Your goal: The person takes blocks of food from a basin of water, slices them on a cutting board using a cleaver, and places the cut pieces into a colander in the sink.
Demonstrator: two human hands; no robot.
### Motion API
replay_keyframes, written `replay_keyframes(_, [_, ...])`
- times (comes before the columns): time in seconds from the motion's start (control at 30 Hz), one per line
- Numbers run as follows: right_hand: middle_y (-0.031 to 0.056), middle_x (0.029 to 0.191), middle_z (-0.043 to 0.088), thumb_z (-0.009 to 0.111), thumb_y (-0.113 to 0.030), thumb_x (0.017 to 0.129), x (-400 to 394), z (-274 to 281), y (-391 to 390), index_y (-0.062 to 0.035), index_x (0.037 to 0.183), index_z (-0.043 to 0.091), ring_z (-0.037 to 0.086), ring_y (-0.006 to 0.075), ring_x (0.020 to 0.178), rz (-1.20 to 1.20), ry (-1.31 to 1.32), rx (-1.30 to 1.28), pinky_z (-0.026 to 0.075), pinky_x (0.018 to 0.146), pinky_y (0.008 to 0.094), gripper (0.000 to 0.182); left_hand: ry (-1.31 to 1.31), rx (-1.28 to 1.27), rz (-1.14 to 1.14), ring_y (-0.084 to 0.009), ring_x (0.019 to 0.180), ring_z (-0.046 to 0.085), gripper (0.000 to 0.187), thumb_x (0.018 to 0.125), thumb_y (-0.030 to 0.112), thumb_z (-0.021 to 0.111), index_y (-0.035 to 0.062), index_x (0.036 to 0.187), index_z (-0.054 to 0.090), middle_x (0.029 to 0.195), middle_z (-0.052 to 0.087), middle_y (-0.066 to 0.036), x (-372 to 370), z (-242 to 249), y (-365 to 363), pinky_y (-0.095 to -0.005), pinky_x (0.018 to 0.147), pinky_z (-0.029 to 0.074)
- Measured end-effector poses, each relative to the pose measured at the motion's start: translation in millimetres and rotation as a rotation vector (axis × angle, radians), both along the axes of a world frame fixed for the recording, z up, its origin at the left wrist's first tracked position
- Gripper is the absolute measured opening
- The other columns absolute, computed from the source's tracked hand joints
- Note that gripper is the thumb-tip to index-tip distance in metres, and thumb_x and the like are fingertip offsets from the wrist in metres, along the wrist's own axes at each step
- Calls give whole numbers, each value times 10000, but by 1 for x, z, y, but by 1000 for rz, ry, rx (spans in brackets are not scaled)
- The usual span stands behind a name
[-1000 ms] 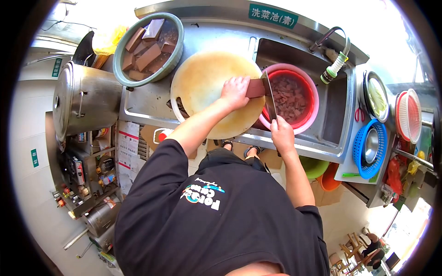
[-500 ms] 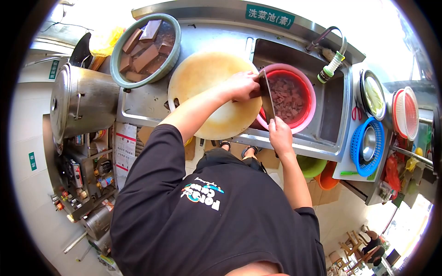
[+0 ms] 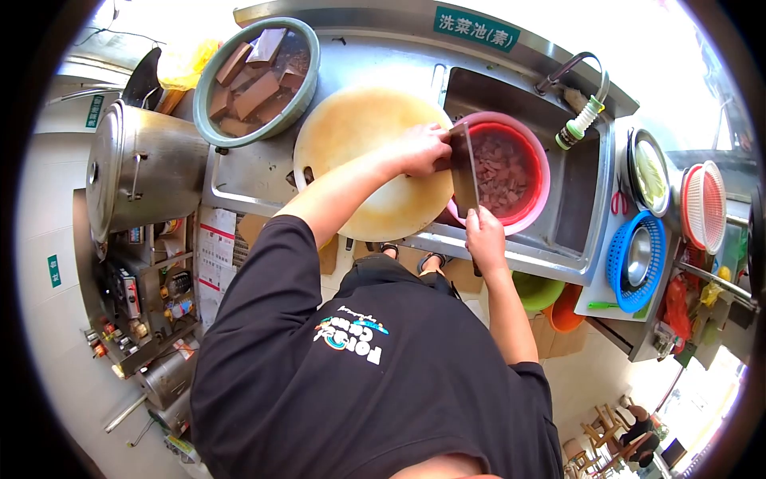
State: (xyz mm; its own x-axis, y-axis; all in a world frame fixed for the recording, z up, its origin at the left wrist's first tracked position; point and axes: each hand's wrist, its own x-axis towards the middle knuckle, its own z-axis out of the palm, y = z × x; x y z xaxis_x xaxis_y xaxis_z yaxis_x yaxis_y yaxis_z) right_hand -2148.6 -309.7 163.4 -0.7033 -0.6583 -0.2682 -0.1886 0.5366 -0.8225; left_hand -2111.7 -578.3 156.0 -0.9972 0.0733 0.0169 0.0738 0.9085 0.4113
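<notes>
My right hand [image 3: 485, 233] grips the handle of a cleaver [image 3: 464, 169], whose blade stands on edge at the right side of the round cutting board [image 3: 351, 136]. Against the blade's left face, my left hand [image 3: 423, 150] is closed, fingers bent, over a dark brown piece of blood curd [image 3: 441, 164]; most of that piece is hidden. Right of the blade, a red basin [image 3: 539, 172] inside a pink basin [image 3: 546, 191] holds many small blood curd cubes [image 3: 501, 169] in liquid. Larger blood curd blocks [image 3: 257, 94] lie in water in a grey-green basin [image 3: 313, 80] at the upper left.
The pink basin stands in a steel sink [image 3: 570, 195] with a tap [image 3: 586, 60] behind it. A large steel pot [image 3: 148, 172] is at the left. On the right are a blue basket [image 3: 618, 247] with a metal bowl [image 3: 639, 255], red scissors [image 3: 620, 195] and stacked colanders [image 3: 704, 199].
The cleaver blade has tilted, so more of its flat face shows. Both hands keep almost the same place, and the whole view has shifted slightly.
</notes>
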Motion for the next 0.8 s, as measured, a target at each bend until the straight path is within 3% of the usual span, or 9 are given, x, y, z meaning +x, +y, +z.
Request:
replay_keyframes(0.37, [235,899,689,542,-164,991,3,-4,-4,4,1099,678,666,394,815,-7,-15,-38,517,746,420,242,142,21,21,-323,1005,595,120,800,230,729,121,845,747,1037,655,-81,5,-5,-5,-439,872,520])
replay_keyframes(0.47, [231,879,685,543,-162,990,7,-2,-5,4,1075,679,658,404,797,-61,-42,-81,510,729,438,231,157,34,32,-322,987,598,116,794,229,733,118,827,745,1013,659,-77,11,-7,-3,-436,858,522])
replay_keyframes(0.53, [227,844,674,542,-162,992,1,-9,-5,-1,1080,674,656,385,765,56,6,40,505,703,431,226,142,27,28,-321,982,599,115,792,229,734,119,825,747,1005,661,-74,10,-5,-3,-434,851,524])
replay_keyframes(0.7, [228,801,656,541,-177,993,13,10,-10,2,1012,670,641,394,739,-53,-46,-116,499,690,431,221,175,35,24,-317,953,606,109,762,227,750,131,813,746,990,663,-62,14,-7,-7,-428,820,533])
replay_keyframes(0.8, [213,772,647,541,-163,994,7,-8,-8,2,1029,664,632,366,702,11,-45,-44,495,667,418,208,189,5,26,-316,941,611,105,748,223,757,131,797,741,963,663,-63,16,-2,-7,-426,814,534])
